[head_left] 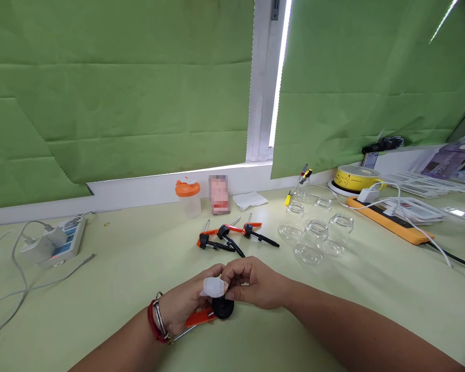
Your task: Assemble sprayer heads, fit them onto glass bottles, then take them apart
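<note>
Low in the middle, my left hand (186, 302) is closed around an orange-and-black tool (199, 317) with a metal rod and a round black disc (222, 308) at its head. A whitish, translucent cover (213, 287) sits at the left thumb, above the disc. My right hand (253, 281) has its thumb and fingers pinched together at the disc's upper edge; what lies between the fingertips is hidden. Just beyond both hands lie three similar orange-and-black tools (227, 235) with black handles and metal rods.
Several clear glass jars (316, 237) stand to the right, with screwdrivers (303, 178) behind. An orange power strip (391, 222) and yellow round tin (354, 178) are farther right. An orange-lidded cup (188, 199) stands at the back. A white power strip (67, 243) with cables lies left.
</note>
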Motion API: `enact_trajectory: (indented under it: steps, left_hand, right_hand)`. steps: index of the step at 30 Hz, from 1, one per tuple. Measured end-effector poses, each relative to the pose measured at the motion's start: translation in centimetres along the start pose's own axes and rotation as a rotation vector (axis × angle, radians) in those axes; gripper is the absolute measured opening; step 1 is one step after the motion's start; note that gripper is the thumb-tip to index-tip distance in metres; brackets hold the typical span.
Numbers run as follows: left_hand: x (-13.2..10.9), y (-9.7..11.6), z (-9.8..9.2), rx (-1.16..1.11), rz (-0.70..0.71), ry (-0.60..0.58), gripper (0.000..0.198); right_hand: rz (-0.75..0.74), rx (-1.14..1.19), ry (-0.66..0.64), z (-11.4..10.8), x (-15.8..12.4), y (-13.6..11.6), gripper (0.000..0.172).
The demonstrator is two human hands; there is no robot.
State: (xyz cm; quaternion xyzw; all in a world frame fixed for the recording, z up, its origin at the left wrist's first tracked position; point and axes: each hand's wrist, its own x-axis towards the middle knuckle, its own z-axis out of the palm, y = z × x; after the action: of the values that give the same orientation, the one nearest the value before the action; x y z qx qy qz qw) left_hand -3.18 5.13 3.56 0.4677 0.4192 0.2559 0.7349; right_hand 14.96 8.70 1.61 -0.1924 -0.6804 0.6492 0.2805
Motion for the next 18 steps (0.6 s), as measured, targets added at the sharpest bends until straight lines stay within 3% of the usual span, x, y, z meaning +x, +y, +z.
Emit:
enact_trajectory:
  steps: [9, 18]
  left_hand:
    - [0.06, -0.21, -0.21, -0.021, -0.017, -0.022, 0.029]
    - [0.05, 0.01, 0.04, -0.013, -0.003, -0.027, 0.027]
  right_hand:
    - [-0.066, -0.092, -0.007, -0.01, 0.08, -0.23, 0.007]
    - [-0.076, -0.149, 0.003, -0.13, -0.01, 0.06, 0.007]
